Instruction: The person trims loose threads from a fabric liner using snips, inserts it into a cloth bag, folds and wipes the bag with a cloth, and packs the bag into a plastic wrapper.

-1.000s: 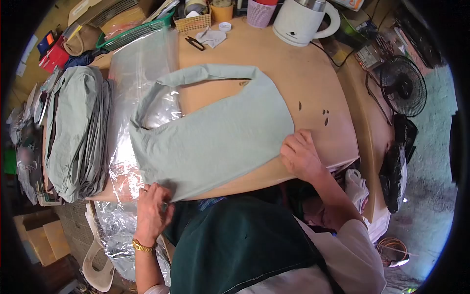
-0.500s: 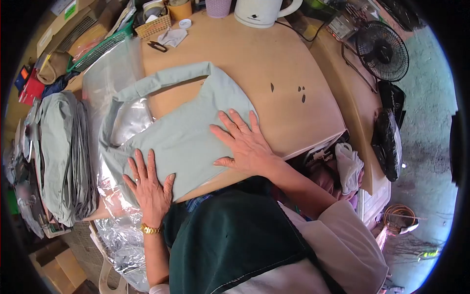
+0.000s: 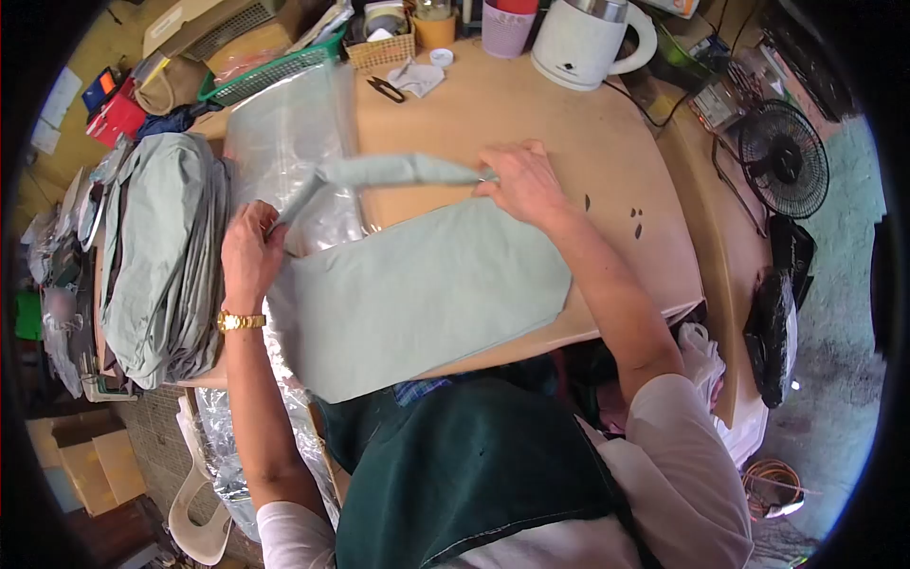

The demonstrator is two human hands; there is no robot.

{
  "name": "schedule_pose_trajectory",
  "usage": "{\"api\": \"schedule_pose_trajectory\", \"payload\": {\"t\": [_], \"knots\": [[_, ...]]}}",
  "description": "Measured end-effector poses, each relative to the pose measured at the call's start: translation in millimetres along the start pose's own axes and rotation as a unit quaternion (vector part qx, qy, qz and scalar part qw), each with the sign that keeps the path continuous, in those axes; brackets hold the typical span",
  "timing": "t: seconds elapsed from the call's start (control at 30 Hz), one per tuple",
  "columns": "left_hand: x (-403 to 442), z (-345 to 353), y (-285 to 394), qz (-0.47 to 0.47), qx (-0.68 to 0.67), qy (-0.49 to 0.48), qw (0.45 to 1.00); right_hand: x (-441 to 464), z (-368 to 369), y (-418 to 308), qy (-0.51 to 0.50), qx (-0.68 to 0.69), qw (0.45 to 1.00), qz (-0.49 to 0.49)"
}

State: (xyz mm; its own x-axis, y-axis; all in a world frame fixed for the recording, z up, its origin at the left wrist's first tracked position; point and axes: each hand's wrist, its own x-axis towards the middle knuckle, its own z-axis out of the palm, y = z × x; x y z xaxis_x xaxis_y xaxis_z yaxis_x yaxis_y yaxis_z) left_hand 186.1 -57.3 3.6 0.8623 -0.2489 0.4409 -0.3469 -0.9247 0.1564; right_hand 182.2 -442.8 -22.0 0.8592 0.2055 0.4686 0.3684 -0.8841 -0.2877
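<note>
A pale grey-green cloth bag [image 3: 427,294] lies in front of me, its body spread over the near part of the table. Its wide strap [image 3: 403,170] arches above the body. My left hand [image 3: 252,248], with a gold watch at the wrist, is closed on the strap's left part. On the right, my right hand [image 3: 521,185] pinches the strap where it meets the bag's upper corner. Both sets of fingertips are partly hidden by the hands. Beneath the bag's left side lie clear plastic sleeves [image 3: 289,119].
Left of the bag stands a pile of folded grey-green cloth [image 3: 161,256]. Along the back are thread snips [image 3: 386,90], a wicker basket [image 3: 381,52], a purple cup [image 3: 509,30] and a white electric kettle [image 3: 580,43]. A black fan [image 3: 783,158] stands at right.
Both hands, which lay flat on the bag, have moved up to its strap and closed on it. The strap is lifted, and the view has shifted left.
</note>
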Motion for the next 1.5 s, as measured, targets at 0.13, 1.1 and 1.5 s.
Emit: {"api": "schedule_pose_trajectory", "payload": {"t": [0.13, 1.1, 1.5], "knots": [[-22, 19, -10, -0.062, -0.126, -0.034, 0.99, -23, 4, 26, -0.033, -0.002, 0.999, 0.004], [-98, 14, 80, -0.093, -0.132, -0.097, 0.982, -367, -143, 157, -0.029, -0.292, 0.725, 0.623], [-98, 13, 81, -0.09, -0.133, -0.091, 0.983, -333, -180, 181, -0.138, -0.061, 0.695, 0.703]]}}
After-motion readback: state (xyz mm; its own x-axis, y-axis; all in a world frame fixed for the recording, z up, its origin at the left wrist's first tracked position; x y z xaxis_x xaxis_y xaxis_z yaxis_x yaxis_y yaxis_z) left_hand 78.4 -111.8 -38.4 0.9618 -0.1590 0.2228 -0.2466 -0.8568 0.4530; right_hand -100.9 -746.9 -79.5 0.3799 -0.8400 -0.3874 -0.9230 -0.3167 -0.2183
